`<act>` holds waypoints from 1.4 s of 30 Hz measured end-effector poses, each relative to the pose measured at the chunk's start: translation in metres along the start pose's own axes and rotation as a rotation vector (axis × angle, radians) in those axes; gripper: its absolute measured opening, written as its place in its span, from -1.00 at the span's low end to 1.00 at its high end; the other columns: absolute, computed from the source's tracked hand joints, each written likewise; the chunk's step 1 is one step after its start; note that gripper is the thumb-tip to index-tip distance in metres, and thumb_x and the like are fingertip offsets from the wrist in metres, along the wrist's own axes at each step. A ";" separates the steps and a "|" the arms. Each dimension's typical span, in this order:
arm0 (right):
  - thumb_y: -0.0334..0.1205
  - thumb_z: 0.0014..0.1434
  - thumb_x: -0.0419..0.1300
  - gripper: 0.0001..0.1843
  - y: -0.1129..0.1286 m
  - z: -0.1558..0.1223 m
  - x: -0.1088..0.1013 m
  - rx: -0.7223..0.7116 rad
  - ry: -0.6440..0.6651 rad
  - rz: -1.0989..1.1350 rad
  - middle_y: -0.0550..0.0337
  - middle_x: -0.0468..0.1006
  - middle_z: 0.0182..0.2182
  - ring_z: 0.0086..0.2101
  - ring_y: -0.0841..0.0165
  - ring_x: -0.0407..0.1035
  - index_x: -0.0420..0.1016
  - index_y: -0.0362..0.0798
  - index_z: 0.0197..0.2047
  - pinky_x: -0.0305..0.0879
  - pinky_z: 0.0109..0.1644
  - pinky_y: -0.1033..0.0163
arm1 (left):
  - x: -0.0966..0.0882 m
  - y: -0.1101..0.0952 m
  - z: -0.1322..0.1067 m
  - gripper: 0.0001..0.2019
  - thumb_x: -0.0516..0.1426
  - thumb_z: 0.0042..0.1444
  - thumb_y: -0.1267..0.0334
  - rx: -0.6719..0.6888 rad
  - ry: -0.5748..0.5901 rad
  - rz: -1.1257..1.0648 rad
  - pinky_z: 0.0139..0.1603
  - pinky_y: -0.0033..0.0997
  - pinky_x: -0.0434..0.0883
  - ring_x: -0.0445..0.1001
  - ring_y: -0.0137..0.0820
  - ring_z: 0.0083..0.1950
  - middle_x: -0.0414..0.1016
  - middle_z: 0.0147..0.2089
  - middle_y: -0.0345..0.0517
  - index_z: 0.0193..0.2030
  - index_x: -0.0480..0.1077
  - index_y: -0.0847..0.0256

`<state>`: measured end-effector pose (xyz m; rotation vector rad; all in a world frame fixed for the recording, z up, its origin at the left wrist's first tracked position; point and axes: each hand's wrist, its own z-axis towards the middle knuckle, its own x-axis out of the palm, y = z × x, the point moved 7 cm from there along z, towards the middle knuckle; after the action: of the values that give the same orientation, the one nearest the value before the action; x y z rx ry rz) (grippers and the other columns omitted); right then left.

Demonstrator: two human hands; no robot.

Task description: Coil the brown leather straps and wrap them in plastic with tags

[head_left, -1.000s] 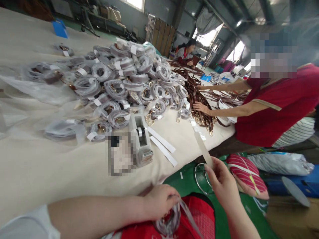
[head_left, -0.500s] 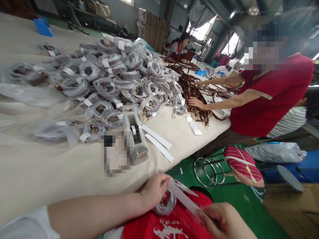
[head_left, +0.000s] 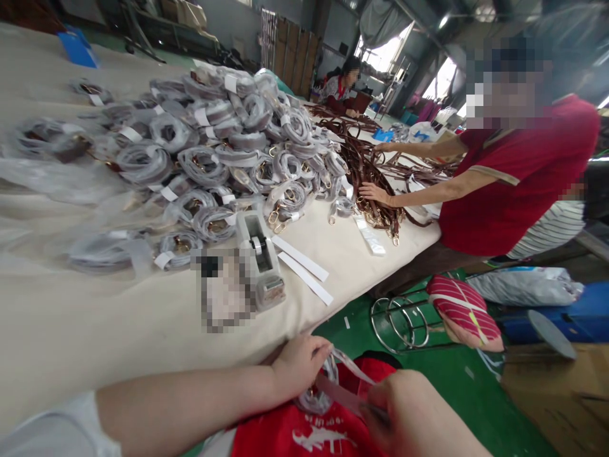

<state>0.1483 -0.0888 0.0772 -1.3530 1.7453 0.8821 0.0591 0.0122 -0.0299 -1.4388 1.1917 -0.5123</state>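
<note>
My left hand (head_left: 299, 367) is closed on a coiled strap wrapped in clear film (head_left: 318, 398), held over my red lap just off the table's near edge. My right hand (head_left: 404, 416) pinches one end of a pale strip (head_left: 340, 391) that runs to the coil, close to my left fingers. On the cream table (head_left: 95, 330) ahead stands a grey tape dispenser (head_left: 261, 260), with two white strips (head_left: 304, 270) lying to its right. A big heap of wrapped coils (head_left: 214, 152) fills the table's middle.
A person in a red top leans over the table's right end, a hand (head_left: 373, 192) on a pile of brown straps (head_left: 366, 168). Another person sits far back. A metal stool frame (head_left: 404, 320), a striped red cushion (head_left: 464, 311) and bags lie on the green floor.
My right hand has dropped from chest height, where it held the strip up, down to my lap beside the coil. My left hand kept hold of the coil.
</note>
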 end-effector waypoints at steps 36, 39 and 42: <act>0.35 0.10 0.13 -0.35 -0.029 0.056 0.073 0.184 -0.052 1.495 0.20 0.47 -0.62 -0.55 0.38 0.31 0.52 -0.14 -0.52 0.24 -0.43 0.29 | 0.009 -0.044 -0.035 -0.59 -0.09 0.36 0.13 0.442 -0.008 0.147 -0.29 -0.40 0.23 0.37 -0.41 -0.34 0.37 -0.43 -0.13 -0.50 0.28 0.21; 0.20 -0.15 0.42 -0.50 -0.020 0.055 0.080 0.159 -0.129 1.589 0.22 0.52 -0.55 -0.48 0.38 0.33 0.55 -0.12 -0.47 0.25 -0.33 0.29 | 0.007 -0.042 -0.033 -0.60 -0.08 0.36 0.16 0.387 -0.016 0.080 -0.17 -0.41 0.28 0.41 -0.39 -0.24 0.41 -0.32 -0.09 -0.48 0.32 0.22; 0.14 -0.12 0.42 -0.55 -0.016 0.051 0.081 0.179 -0.245 1.620 0.22 0.54 -0.51 -0.46 0.39 0.32 0.56 -0.11 -0.42 0.24 -0.33 0.32 | 0.002 -0.040 -0.032 -0.62 -0.06 0.34 0.18 0.318 -0.062 0.025 -0.02 -0.39 0.29 0.42 -0.36 -0.10 0.40 -0.16 -0.05 -0.48 0.36 0.22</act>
<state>0.1579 -0.0861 -0.0193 0.5840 2.4248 1.4779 0.0477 -0.0112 0.0142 -1.1585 1.0255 -0.6064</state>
